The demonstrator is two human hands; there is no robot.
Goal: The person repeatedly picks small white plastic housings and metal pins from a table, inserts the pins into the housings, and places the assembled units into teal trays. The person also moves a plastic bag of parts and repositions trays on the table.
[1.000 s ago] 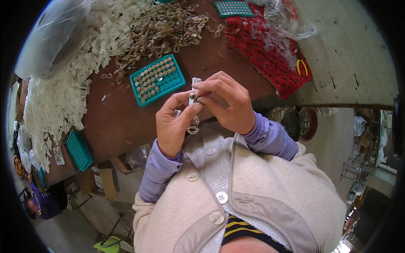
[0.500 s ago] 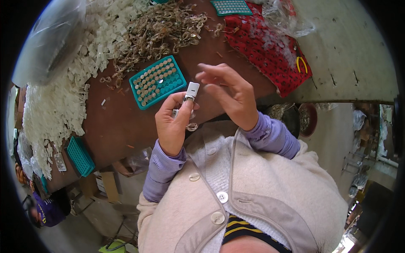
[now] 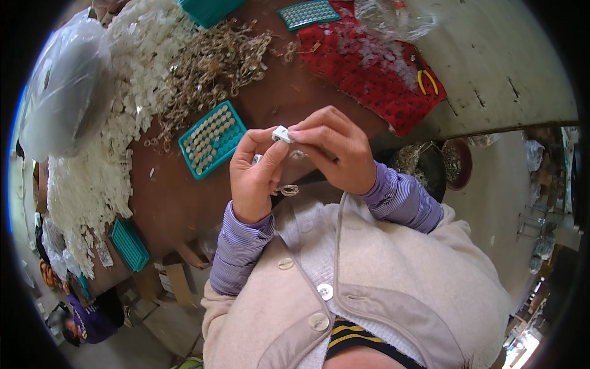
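Note:
Both my hands meet over the near edge of the brown table (image 3: 178, 197). My left hand (image 3: 253, 178) pinches a small white plastic piece (image 3: 281, 133) between thumb and fingers, and a thin metal ring loop (image 3: 287, 190) dangles below its palm. The fingertips of my right hand (image 3: 335, 150) close on the same white piece from the right. A teal tray (image 3: 211, 139) of small round metal discs lies just left of my left hand.
A heap of white plastic pieces (image 3: 92, 166) and a pile of brownish metal rings (image 3: 209, 61) cover the far left. A red cloth (image 3: 375, 67) with yellow-handled pliers (image 3: 425, 81) lies at right. Another teal tray (image 3: 130, 245) sits near the table's left edge. Bowls (image 3: 430, 166) stand below right.
My right hand, which had lifted open off the white piece, has come back down and closed on it. The piece now lies tilted flat between both hands. The view shifted slightly.

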